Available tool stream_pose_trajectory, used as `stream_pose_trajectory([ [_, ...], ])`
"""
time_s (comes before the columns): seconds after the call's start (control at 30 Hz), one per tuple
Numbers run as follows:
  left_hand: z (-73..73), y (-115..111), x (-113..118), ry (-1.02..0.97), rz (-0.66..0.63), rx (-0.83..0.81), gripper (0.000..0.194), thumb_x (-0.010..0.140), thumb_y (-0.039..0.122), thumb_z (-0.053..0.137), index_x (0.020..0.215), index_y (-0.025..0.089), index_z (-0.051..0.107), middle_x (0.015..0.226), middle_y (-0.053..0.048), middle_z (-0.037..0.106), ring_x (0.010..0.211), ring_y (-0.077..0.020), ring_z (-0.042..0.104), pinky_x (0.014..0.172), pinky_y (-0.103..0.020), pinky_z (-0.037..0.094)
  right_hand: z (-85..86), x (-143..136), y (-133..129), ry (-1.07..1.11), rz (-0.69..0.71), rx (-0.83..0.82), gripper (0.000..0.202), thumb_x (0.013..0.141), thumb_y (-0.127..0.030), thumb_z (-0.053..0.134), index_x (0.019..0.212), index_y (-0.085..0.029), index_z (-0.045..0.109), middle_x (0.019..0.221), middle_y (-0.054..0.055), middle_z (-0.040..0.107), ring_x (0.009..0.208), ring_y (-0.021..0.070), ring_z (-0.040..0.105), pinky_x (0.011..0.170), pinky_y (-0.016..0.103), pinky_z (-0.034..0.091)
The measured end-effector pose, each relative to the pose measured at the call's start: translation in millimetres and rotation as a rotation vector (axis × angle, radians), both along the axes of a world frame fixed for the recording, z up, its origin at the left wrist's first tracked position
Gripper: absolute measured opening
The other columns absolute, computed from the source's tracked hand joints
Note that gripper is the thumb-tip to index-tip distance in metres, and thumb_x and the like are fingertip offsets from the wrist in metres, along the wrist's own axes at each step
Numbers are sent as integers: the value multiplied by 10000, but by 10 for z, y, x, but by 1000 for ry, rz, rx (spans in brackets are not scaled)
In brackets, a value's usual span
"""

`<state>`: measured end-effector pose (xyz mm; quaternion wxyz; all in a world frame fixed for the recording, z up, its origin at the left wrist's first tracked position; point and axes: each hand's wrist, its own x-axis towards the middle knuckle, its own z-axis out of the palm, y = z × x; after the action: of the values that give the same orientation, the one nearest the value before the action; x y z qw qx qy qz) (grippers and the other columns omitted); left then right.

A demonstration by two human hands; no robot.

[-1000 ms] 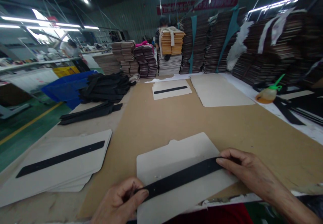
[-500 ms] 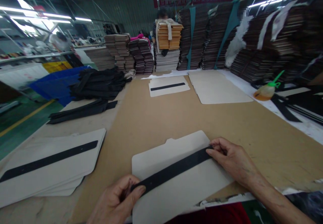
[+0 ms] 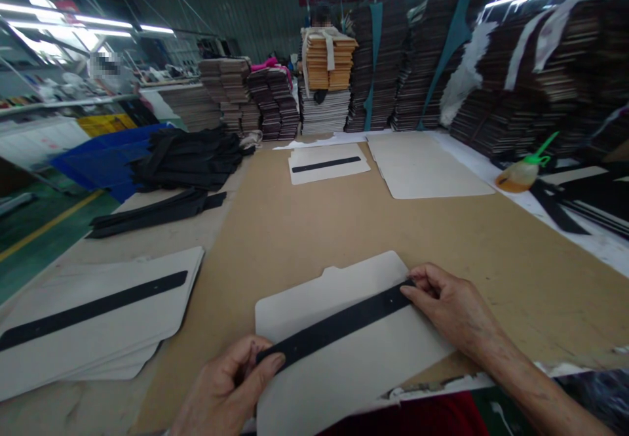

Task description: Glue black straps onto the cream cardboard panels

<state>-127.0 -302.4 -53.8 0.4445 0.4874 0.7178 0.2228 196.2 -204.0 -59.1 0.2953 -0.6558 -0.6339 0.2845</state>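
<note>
A black strip (image 3: 339,321) slants across a pale board (image 3: 378,364) with rounded corners at the table's near edge. My left hand (image 3: 228,383) pinches the strip's lower left end between thumb and fingers. At the upper right end, my right hand (image 3: 449,301) grips it the same way, its wrist crossing the board's right side. Whether the strip touches the board along its middle I cannot tell. To the left lies a stack of similar boards (image 3: 122,324), the top one bearing its own black strip (image 3: 98,308).
Further back are a smaller board with a strip (image 3: 327,172) and a large pale sheet stack (image 3: 432,174). Black strips (image 3: 187,160) pile at the left beside a blue bin (image 3: 105,160). A green-topped bottle (image 3: 521,172) stands right. Tall stacks (image 3: 383,69) line the back.
Both hands keep their hold on the strip's ends. The left end appears slightly higher on the board. The whole view has shifted a little.
</note>
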Motion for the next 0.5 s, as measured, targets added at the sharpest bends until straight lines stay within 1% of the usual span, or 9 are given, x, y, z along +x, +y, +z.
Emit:
stream_pose_trajectory([
  [0.07,12,0,16,6,14,-4,531,777,716,521,809,196,623,596,51,453,564,-116,424,523,-224,333,3,-1,0,-10,5,-9,261,724,-467,575,821,-233,637,621,-27,638,568,161,576,567,281,436],
  [0.27,69,5,73,17,35,0,496,777,691,536,786,201,611,605,46,479,559,-113,410,509,-219,321,4,-16,0,-45,6,-8,260,737,-461,565,835,-232,637,648,-17,648,584,169,587,581,289,433],
  [0.5,70,8,73,38,21,-2,487,786,676,524,798,199,618,588,49,471,550,-114,417,514,-225,316,-32,-18,-3,-111,20,13,244,752,-448,561,846,-238,641,641,-32,615,573,160,571,585,292,425],
])
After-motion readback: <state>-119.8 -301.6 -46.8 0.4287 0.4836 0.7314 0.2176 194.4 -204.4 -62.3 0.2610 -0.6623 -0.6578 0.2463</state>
